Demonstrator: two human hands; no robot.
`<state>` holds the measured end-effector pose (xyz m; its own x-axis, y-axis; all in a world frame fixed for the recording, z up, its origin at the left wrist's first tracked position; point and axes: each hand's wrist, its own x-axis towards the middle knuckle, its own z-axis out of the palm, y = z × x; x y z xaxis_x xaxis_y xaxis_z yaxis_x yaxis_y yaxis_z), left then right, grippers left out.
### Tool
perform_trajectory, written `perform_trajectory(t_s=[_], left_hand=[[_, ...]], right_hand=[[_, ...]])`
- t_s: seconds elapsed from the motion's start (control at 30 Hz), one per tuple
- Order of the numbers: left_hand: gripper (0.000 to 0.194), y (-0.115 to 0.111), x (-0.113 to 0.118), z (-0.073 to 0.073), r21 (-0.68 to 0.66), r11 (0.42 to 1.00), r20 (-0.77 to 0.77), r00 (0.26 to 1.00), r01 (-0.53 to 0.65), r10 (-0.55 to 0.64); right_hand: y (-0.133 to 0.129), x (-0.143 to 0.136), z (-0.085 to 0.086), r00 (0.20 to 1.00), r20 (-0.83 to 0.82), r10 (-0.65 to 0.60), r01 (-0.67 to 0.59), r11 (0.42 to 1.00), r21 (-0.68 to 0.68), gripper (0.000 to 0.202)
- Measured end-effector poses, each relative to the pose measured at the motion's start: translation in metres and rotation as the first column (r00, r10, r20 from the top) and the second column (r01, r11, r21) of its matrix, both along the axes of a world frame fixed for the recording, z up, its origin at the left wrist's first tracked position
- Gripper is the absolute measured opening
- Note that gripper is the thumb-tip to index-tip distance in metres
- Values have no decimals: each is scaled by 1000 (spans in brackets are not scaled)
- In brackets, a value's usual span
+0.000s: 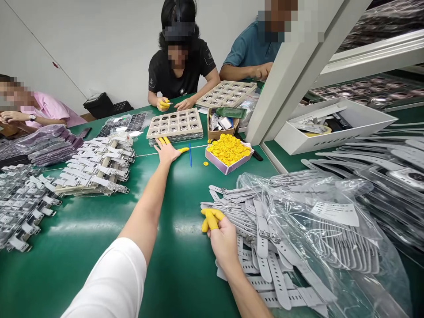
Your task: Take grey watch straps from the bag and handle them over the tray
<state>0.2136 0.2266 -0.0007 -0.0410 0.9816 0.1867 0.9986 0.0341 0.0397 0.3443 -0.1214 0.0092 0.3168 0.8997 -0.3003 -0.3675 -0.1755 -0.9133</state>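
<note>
Green counter: a green mat surface is seen, loaded with strap stock, trays and boxes.
Left hand: extended far forward, palm down on the counter; the fingers are spread apart and capped in yellow cots, their tips touching the near edge of the tray stack. Nothing is gripped.
Tray stack: beige compartment trays holding small square parts, located at the far side of the counter, directly ahead of the left hand.
Right hand: rested on the left edge of the grey strap pile; the cotted fingers are curled together, pressed on a strap. Whether a strap is actually pinched cannot be told.
Grey watch straps: a loose pile at the near right, partly covered by a clear plastic bag.
Box of yellow finger cots: set just right of the left hand; one loose cot lies beside it.
Blue pen-like tool: lying on the counter between the left hand and the cot box.
Strap bundles: stacked at the left, well apart from both hands.
Co-workers: a person in a black shirt is seated opposite, with hands near a second tray; two others are partly visible.
</note>
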Motion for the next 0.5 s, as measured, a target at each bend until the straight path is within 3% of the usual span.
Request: perform_trajectory(t_s=[0.5], left_hand=[[133,4,-3,-2,-66,998,-10,1000,-4,4]], right_hand=[[-1,-2,-3,1000,25,11,-12,1000,2,35]])
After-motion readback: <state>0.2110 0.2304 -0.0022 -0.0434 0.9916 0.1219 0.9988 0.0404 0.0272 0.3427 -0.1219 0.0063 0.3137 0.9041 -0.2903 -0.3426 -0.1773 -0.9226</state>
